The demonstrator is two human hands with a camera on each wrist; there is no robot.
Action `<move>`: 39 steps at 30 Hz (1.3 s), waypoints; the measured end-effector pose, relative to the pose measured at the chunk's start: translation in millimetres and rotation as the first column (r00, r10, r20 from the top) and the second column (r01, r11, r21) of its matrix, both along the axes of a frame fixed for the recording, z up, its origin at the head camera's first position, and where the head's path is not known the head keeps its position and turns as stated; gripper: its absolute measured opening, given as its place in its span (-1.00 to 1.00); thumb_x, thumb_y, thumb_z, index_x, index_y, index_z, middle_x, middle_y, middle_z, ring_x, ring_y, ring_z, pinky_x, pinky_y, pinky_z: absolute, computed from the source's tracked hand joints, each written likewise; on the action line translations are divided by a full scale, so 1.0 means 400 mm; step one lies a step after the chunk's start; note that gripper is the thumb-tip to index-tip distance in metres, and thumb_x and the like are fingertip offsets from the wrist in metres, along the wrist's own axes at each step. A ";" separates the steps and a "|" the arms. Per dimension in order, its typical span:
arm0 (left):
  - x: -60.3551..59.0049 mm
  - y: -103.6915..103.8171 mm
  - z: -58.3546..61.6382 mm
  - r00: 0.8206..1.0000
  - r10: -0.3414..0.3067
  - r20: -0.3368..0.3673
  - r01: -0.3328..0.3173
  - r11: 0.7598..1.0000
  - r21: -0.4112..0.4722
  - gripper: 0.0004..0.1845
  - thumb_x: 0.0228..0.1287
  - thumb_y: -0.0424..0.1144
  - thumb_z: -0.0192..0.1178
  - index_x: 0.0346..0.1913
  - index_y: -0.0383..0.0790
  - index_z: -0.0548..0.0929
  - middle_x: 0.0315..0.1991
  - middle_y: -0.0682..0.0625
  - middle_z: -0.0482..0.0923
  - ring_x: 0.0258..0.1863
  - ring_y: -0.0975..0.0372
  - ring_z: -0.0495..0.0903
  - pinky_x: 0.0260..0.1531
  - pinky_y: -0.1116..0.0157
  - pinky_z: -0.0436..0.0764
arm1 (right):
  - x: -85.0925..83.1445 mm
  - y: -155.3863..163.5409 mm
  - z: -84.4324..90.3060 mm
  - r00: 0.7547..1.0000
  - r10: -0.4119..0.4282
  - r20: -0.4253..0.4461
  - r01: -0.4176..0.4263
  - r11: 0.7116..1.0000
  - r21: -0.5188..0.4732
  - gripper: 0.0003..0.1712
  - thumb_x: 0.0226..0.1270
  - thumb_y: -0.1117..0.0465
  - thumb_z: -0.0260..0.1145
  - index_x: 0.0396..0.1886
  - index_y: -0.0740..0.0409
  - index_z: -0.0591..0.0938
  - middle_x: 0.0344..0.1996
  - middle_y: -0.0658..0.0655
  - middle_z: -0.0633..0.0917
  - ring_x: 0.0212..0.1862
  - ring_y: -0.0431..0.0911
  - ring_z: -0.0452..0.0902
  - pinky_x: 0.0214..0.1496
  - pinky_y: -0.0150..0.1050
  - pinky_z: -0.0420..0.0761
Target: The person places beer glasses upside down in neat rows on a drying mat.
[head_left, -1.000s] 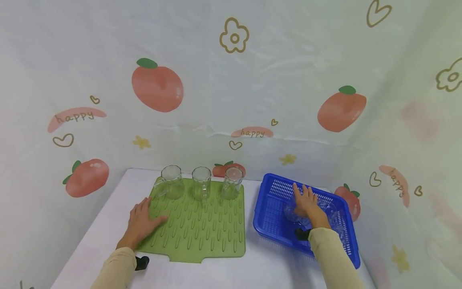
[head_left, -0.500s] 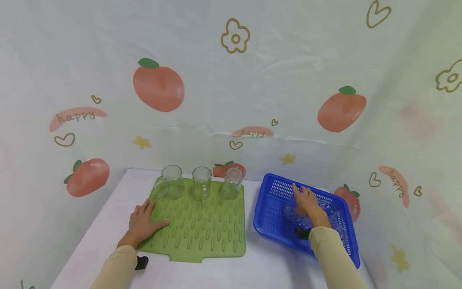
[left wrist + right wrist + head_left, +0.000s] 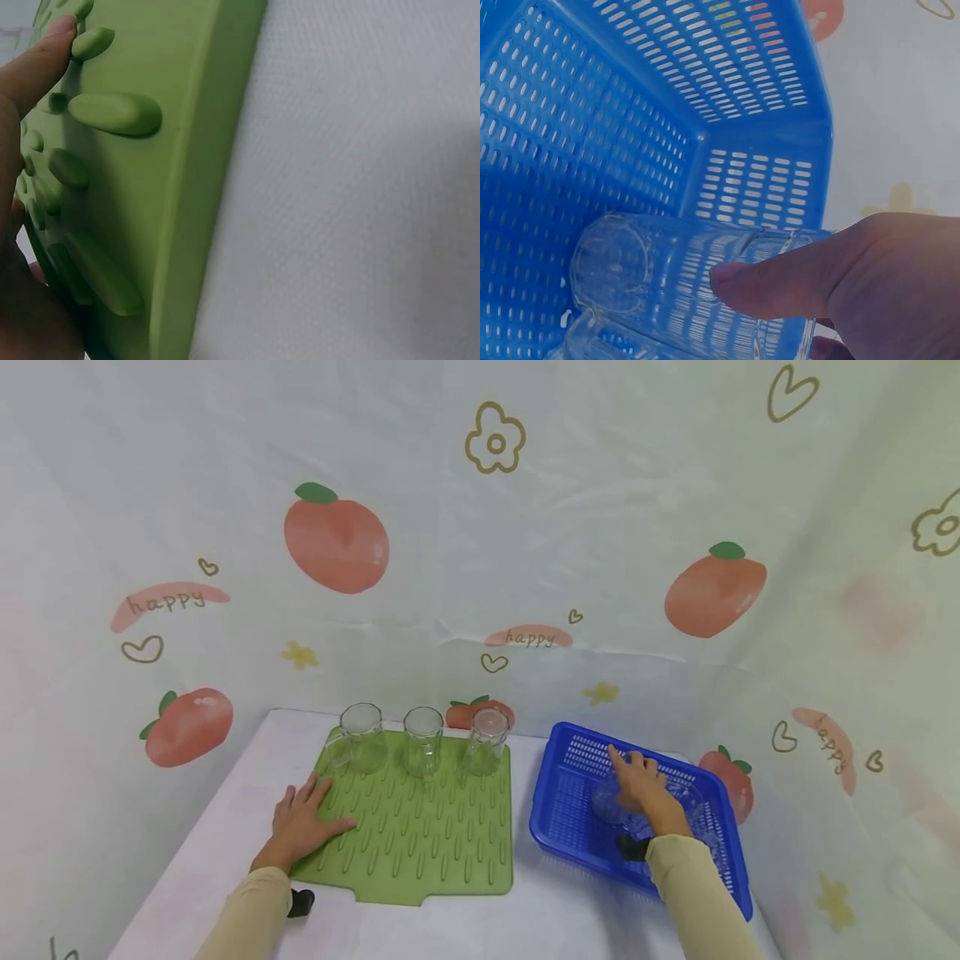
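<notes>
My right hand [image 3: 636, 779] is inside the blue slotted basket [image 3: 558, 818] and grips a clear glass [image 3: 609, 804] that lies on its side. In the right wrist view my thumb [image 3: 780, 281] curls over that glass [image 3: 645, 270] against the basket wall [image 3: 630, 112]. My left hand [image 3: 307, 814] rests flat with spread fingers on the left edge of the green ribbed mat [image 3: 427, 847]. Up close, one finger [image 3: 34, 67] presses the mat [image 3: 187, 150]. Three clear glasses [image 3: 422, 742] stand upside down along the mat's far edge.
More clear glassware [image 3: 701, 814] lies in the basket's right half. The white table [image 3: 360, 187] is bordered at the back and sides by a fruit-printed cloth wall [image 3: 480, 568]. A bare strip of table runs between mat and basket.
My right hand's fingers have curled a little tighter over the glass in the basket. The left hand stays on the mat, almost unmoved.
</notes>
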State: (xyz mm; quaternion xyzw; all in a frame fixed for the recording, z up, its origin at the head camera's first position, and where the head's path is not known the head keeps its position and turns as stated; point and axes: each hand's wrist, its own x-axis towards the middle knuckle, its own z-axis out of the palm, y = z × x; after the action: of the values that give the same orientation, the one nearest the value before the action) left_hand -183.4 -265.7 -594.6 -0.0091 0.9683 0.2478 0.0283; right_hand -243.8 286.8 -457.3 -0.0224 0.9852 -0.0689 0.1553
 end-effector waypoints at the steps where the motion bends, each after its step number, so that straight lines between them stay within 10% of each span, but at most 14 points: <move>1: 0.000 0.001 0.002 1.000 0.000 0.000 0.000 1.000 -0.002 0.11 0.14 0.32 0.34 0.55 -0.37 0.22 0.58 -0.46 -0.03 0.49 -0.59 -0.14 0.35 -0.53 0.01 | 0.000 0.000 0.000 1.000 0.000 0.000 0.000 1.000 -0.003 -0.03 0.32 0.49 0.19 0.66 0.20 -0.01 0.49 0.60 0.08 0.48 0.62 -0.05 0.41 0.56 0.12; 39: 0.006 0.009 0.016 0.999 0.020 0.038 -0.021 1.000 0.023 0.06 0.15 0.33 0.33 0.55 -0.28 0.26 0.59 -0.43 -0.02 0.49 -0.59 -0.20 0.37 -0.55 -0.10 | 0.041 -0.030 0.040 0.985 0.077 -0.157 -0.116 0.959 -0.260 -0.32 0.22 0.26 0.48 0.34 0.02 0.48 0.39 0.52 0.29 0.36 0.54 0.17 0.15 0.48 0.45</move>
State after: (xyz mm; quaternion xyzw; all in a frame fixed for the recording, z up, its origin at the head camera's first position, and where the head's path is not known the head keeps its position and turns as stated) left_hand -181.0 -262.1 -588.3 -0.0235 0.9645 0.2593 0.0441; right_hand -227.4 274.6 -441.1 -0.0963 0.9732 -0.1920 0.0819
